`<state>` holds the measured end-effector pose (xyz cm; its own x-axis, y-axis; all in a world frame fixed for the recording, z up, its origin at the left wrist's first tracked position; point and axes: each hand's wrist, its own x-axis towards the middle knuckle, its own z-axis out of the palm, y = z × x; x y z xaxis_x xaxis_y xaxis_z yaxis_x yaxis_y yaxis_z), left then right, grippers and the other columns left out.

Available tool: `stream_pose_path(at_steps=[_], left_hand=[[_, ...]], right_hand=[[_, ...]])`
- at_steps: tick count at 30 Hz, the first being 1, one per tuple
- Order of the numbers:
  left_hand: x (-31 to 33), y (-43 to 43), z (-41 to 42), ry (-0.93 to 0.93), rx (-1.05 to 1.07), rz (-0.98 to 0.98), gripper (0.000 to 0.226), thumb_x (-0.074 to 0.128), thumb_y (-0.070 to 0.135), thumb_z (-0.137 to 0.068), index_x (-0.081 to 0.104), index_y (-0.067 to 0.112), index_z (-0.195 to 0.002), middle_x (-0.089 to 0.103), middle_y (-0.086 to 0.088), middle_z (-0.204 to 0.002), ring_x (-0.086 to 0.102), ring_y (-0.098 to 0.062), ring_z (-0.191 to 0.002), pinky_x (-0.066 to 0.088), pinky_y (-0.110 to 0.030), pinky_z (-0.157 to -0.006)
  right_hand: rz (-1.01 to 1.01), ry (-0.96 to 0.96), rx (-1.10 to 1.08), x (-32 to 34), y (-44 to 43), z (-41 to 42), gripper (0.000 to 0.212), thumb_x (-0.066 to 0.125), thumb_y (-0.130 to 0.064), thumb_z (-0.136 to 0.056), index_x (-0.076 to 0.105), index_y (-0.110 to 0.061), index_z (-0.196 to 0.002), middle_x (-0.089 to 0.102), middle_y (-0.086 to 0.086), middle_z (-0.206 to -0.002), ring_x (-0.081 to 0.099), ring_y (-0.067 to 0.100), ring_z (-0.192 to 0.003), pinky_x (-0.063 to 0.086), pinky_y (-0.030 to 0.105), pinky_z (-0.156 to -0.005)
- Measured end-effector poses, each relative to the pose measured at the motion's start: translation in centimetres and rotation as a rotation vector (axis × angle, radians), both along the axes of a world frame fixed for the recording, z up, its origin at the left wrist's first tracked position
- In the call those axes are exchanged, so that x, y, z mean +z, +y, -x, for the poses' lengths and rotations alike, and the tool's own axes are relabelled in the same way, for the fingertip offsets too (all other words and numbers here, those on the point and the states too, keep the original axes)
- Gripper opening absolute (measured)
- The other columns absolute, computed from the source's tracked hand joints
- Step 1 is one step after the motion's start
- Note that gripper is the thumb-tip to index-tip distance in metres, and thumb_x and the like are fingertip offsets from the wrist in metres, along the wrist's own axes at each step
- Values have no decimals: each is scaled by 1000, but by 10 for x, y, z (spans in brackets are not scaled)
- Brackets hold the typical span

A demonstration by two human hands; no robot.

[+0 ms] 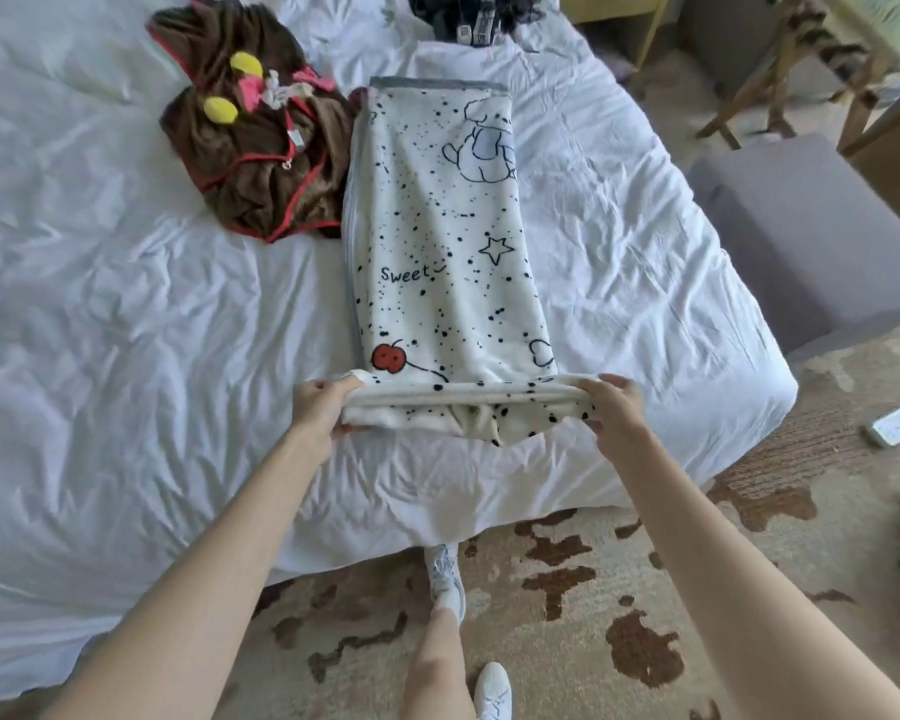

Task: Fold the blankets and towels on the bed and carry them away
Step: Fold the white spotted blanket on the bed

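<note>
- White blanket (437, 241): speckled black, printed with a star, a red apple and the word "Sweet". It lies as a long narrow strip on the bed (126, 304), running from the near edge away from me. Its near end is doubled over and raised slightly off the sheet.
- Left hand (323, 407): I see it grasping the left corner of that raised end, fingers on top and thumb beneath.
- Right hand (614, 413): it grasps the right corner in the same way, and the fabric sags a little between the two hands.
- Brown blanket (261, 163): red-trimmed, with yellow and pink pieces on it. It is crumpled in a heap on the bed, touching the far left edge of the white strip.
- Dark heap (468, 13): at the far edge of the bed; I cannot tell what it is.
- Grey bench (801, 241): just beside the bed's right side.
- Patterned carpet (567, 615): a white shoe (445, 574) stands on it at the bed's near edge, and a small white device (897, 424) lies to the right.
</note>
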<state>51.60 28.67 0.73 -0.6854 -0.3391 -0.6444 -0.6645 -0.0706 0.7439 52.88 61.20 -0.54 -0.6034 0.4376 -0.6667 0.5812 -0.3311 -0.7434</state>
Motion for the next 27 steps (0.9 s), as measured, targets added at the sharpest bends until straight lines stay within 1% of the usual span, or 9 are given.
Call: stream_pose_path(at_steps=[4, 6, 10, 13, 15, 17, 21, 24, 27], left_hand=[[-4, -1, 73, -56, 80, -63, 7, 65, 8, -85, 59, 9, -82, 56, -8, -76, 53, -18, -62, 42, -26, -48], [-10, -1, 103, -93, 113, -141, 5, 63, 10, -90, 60, 9, -85, 60, -9, -82, 58, -18, -68, 52, -29, -51], [-33, -6, 146, -114, 86, -248, 25, 55, 33, -99, 48, 15, -114, 64, -16, -97, 62, -27, -90, 56, -41, -85], [-54, -7, 160, -102, -10, -94, 24, 55, 28, -100, 54, 10, -114, 64, -11, -90, 61, -20, -77, 55, -34, -75], [-67, -5, 165, -78, -85, 64, 29, 60, 20, -96, 58, 4, -120, 62, -7, -89, 58, -16, -74, 53, -29, -70], [-82, -5, 171, -51, -180, 282, 40, 68, 23, -89, 56, 7, -123, 61, -8, -107, 57, -18, -88, 50, -29, -77], [-99, 1, 173, 247, -527, 632, 51, 78, 32, -80, 55, 15, -123, 49, -7, -125, 46, -23, -116, 43, -35, -93], [-104, 4, 173, 510, -880, 851, 47, 81, 42, -75, 68, 16, -113, 56, -4, -124, 49, -22, -117, 37, -37, -97], [-107, 7, 177, 395, -1146, 853, 39, 75, 46, -80, 69, 20, -108, 63, 3, -117, 54, -20, -115, 33, -36, -102]], right_hand=[[-4, -35, -67, 0, -3, 69, 10, 63, 0, -86, 59, -2, -95, 59, 17, -94, 56, 18, -63, 50, 23, -46], [37, -11, -91, -6, -3, 99, 20, 65, -1, -87, 61, 5, -106, 61, 20, -98, 62, 21, -67, 54, 22, -46], [-60, 1, 46, -32, -8, 139, 36, 56, -15, -96, 49, 5, -125, 58, 21, -111, 65, 33, -90, 60, 36, -65], [-267, -67, 213, -52, -15, 149, 41, 53, -13, -93, 42, -4, -132, 53, 14, -117, 59, 26, -95, 56, 41, -77], [-456, -91, 347, -62, -18, 154, 47, 57, -12, -87, 44, -10, -132, 50, 9, -121, 54, 19, -96, 52, 32, -72], [-608, -108, 441, -71, -18, 162, 56, 65, -20, -83, 42, -14, -134, 43, 5, -131, 47, 14, -102, 45, 25, -71], [-754, -63, 700, -80, -15, 169, 80, 76, -23, -75, 32, -24, -141, 33, 6, -142, 37, 23, -127, 47, 39, -94], [-1149, 160, 1013, -84, -14, 171, 65, 77, -23, -75, 49, -25, -134, 41, 3, -141, 35, 24, -131, 35, 41, -107], [-1217, 233, 1150, -84, -18, 175, 29, 76, -29, -78, 68, -19, -104, 61, -3, -113, 48, 21, -119, 25, 36, -111]])
